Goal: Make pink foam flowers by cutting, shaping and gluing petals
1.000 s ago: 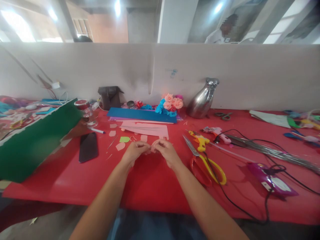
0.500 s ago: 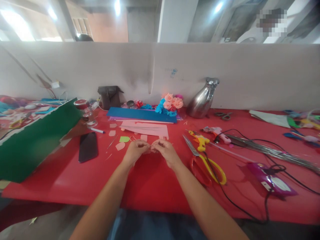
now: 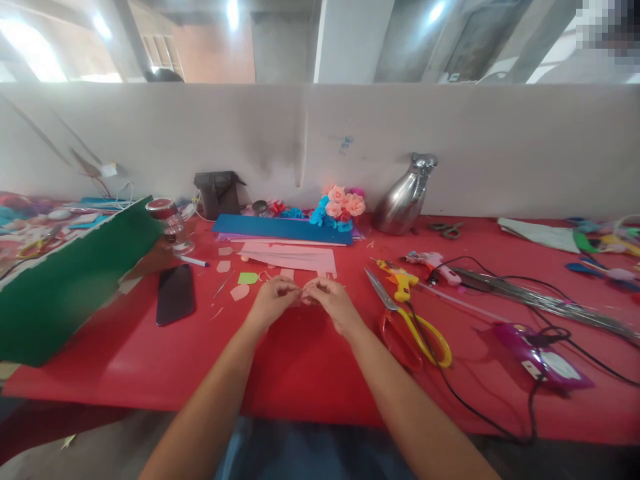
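Red worktop (image 3: pixel 310 380) beneath us, we have each grip — left hand (image 3: pixel 270 301) and right hand (image 3: pixel 336 305) — pinched at the fingertips on a small pink piece (image 3: pixel 306 300), nearer us than the pink sheet (image 3: pixel 310 265), its shaping seemingly unfinished.

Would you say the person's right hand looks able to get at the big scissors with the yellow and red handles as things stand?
Probably yes: the scissors lie just beyond the right forearm, though a black cord crosses the handles, and the right hand is busy pinching something small.
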### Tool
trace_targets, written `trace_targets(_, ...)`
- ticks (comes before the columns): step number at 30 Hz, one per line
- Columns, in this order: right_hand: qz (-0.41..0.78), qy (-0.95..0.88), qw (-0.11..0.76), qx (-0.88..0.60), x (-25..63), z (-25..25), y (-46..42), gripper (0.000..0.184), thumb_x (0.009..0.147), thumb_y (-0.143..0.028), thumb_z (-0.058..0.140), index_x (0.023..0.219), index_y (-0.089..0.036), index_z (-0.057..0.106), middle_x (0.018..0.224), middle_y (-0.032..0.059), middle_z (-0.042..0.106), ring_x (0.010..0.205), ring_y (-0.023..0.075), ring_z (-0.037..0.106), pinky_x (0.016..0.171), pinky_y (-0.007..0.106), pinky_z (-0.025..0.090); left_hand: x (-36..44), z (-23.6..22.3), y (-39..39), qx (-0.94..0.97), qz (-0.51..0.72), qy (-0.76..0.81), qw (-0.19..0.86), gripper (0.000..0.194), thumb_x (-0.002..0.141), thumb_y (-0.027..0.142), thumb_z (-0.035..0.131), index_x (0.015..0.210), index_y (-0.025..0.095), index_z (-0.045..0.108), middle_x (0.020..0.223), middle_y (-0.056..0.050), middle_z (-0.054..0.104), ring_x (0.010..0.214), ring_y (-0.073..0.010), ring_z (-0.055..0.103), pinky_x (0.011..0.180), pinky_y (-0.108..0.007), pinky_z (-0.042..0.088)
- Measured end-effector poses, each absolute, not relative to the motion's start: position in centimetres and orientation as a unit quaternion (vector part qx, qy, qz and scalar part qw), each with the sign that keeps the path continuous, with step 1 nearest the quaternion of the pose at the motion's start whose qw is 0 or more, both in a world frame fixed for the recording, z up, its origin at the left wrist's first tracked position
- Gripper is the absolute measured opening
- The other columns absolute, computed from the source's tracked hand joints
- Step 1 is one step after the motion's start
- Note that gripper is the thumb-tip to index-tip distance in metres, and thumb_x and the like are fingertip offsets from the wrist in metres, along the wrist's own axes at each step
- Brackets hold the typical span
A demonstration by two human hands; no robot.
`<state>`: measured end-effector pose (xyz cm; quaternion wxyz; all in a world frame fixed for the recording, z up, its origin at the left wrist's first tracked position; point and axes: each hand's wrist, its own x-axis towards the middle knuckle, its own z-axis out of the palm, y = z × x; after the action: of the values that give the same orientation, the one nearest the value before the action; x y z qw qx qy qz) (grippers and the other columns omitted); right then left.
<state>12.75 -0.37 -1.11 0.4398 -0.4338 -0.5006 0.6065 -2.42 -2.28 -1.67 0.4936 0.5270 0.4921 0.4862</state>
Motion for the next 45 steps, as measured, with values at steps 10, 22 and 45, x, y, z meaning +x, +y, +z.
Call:
trace_targets(10,0.606,-0.509,0.446,-0.418,12.8,-1.3,-0.3,0.014,0.064,-0.031,0.067,0.067,-0.017,0.062,0.064,0.0013,0.064,0.060,0.0130,0.056,0.066,0.030,0.044,-2.4,-1.6,-2.2,0.512,0.489,0.484,0.514,0.013,0.068,0.029,0.065,0.068,0.017,0.070,0.095,-0.006,0.057,0.078,-0.0146,0.058,0.068,-0.028,0.053)
trace_targets(22,0.602,-0.520,0.447,-0.410,12.8,-0.7,-0.5,0.010,0.066,-0.026,0.066,0.066,-0.018,0.061,0.063,-0.0008,0.062,0.060,0.0120,0.054,0.066,0.029,0.043,-2.8,-1.7,-2.1,0.558,0.474,0.498,0.465,0.011,0.069,0.025,0.063,0.070,0.018,0.071,0.090,-0.006,0.058,0.078,-0.0152,0.058,0.070,-0.028,0.050)
trace_targets(45,0.591,-0.536,0.444,-0.408,12.8,-1.0,-0.4,0.008,0.067,-0.025,0.064,0.068,-0.017,0.061,0.061,-0.0014,0.060,0.059,0.0117,0.053,0.064,0.028,0.040,-2.6,-0.5,-2.4,0.533,0.473,0.491,0.501,0.013,0.070,0.026,0.063,0.067,0.015,0.069,0.093,-0.005,0.053,0.080,-0.0138,0.056,0.068,-0.026,0.052)
